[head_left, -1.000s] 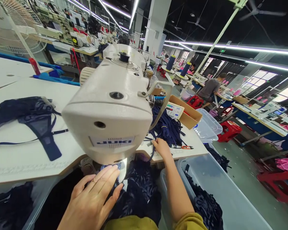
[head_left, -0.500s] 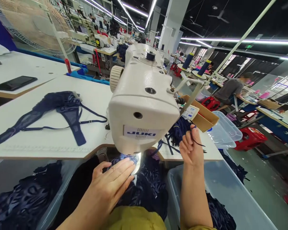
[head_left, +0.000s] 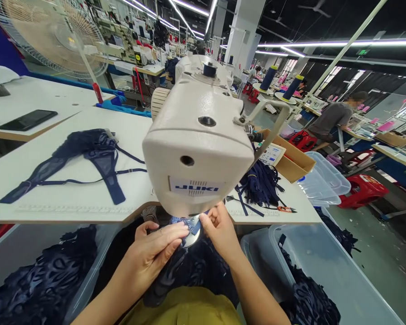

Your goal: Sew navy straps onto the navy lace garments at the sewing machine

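Beneath the head of the white JUKI sewing machine (head_left: 198,149), both my hands work close together at a small lit bed. My left hand (head_left: 157,246) presses on a navy lace garment (head_left: 180,221), its thumb and fingers closed on the fabric. From the other side, my right hand (head_left: 221,232) pinches a short navy strap (head_left: 196,226) that lies over the bright bed beside the lace. The needle and presser foot are hidden behind the machine head. More dark navy fabric hangs below my hands, above my lap.
A finished-looking navy bra (head_left: 94,144) lies on the left tabletop, with a phone (head_left: 29,120) beyond. On the right are a bundle of navy straps (head_left: 260,183), orange-handled snips (head_left: 286,209) and a cardboard box (head_left: 299,162). Plastic bins (head_left: 338,271) of navy pieces flank me.
My right hand has come down and left from above the strap bundle to the machine bed, bringing a strap. My left hand stays on the lace. The view has shifted slightly.
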Tool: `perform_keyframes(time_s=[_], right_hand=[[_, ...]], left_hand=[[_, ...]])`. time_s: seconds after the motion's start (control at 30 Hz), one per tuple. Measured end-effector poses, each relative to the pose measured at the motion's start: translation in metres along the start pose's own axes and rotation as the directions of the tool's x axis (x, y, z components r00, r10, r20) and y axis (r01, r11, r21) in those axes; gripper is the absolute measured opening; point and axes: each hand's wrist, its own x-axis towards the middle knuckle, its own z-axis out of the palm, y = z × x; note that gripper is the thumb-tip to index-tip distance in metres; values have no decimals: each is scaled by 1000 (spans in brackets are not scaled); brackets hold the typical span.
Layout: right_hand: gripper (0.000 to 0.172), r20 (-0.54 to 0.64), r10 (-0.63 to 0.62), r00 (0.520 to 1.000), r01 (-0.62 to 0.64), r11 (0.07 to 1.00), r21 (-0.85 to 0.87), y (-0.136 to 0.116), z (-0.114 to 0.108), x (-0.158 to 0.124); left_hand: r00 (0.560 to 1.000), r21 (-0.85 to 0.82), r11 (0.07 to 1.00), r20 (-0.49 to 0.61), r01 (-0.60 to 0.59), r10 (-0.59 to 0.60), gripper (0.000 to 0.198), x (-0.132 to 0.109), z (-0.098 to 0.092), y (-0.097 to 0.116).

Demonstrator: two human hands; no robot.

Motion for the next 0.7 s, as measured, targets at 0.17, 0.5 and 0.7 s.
perform_keyframes(time_s=[0.17,0.5,0.7], right_hand=[[25,-74,-32,997,25,996,-90,5,7,-1],[22,-96,-11,995,7,999,-43,5,13,-1],[22,-116,-14,993,8,998,-58,11,15,0]], left_hand=[[1000,42,999,6,-19,19,25,-4,3,1],[967,178,954,-37,-241,251,37,-2,9,-3],[963,249,939,-62,-238,261,31,0,8,4]])
